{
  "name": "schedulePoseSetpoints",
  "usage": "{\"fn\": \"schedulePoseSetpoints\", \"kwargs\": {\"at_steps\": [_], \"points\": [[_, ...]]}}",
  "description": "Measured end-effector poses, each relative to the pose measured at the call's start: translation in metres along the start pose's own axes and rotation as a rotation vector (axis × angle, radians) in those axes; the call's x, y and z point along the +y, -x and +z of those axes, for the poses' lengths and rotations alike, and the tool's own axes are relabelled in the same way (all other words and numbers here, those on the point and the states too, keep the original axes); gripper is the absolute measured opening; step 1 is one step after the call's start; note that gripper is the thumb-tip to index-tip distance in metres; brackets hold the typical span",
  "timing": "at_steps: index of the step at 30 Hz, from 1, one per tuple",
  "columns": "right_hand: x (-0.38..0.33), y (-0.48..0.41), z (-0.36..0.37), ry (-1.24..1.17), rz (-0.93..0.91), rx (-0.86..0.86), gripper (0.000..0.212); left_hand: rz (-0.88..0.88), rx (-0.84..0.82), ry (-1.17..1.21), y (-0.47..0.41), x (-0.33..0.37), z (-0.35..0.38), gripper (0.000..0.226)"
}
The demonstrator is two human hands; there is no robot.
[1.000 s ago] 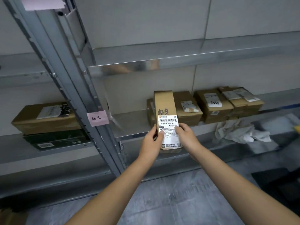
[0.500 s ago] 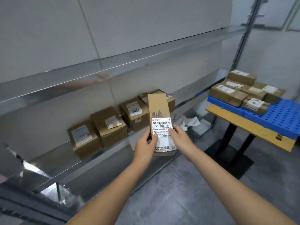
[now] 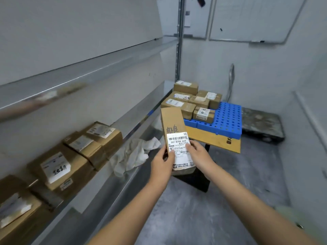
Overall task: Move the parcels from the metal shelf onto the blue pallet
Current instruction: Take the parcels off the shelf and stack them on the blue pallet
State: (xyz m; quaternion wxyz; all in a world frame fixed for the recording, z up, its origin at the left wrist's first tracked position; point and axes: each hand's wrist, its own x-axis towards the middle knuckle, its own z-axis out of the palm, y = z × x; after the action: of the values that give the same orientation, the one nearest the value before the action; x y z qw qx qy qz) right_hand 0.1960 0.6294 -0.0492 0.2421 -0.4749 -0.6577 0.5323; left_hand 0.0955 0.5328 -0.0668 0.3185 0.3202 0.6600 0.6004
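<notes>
Fingers (image 3: 172,153) of my left hand (image 3: 161,164) and right hand (image 3: 200,156) grip the brown parcel (image 3: 174,124) at its near end. I hold it up between the metal shelf (image 3: 109,188), left, and the blue pallet (image 3: 228,119), far right.

Single head-worn, wide-angle view, facing forward and down along the person's forearms. The left hand (image 3: 161,160) and right hand (image 3: 199,156) sit close to the lens at centre frame, near enough for the label on the parcel (image 3: 174,124) to be read. The metal shelf (image 3: 99,188) runs down the left side, receding from the camera. The blue pallet (image 3: 228,119) lies farther off, ahead and slightly right. Straight edges bow toward the frame borders.
</notes>
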Motion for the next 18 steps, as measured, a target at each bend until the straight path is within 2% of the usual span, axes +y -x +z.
{"fn": "schedulePoseSetpoints", "kwargs": {"at_steps": [11,18], "points": [[-0.005,-0.118,-0.054,-0.063,0.07,0.223,0.032,0.005,-0.204,0.019,-0.141,0.009,0.072,0.034],[0.017,-0.167,-0.106,-0.07,0.123,0.28,0.031,-0.007,-0.291,0.014,-0.182,0.005,0.134,0.03]]}}
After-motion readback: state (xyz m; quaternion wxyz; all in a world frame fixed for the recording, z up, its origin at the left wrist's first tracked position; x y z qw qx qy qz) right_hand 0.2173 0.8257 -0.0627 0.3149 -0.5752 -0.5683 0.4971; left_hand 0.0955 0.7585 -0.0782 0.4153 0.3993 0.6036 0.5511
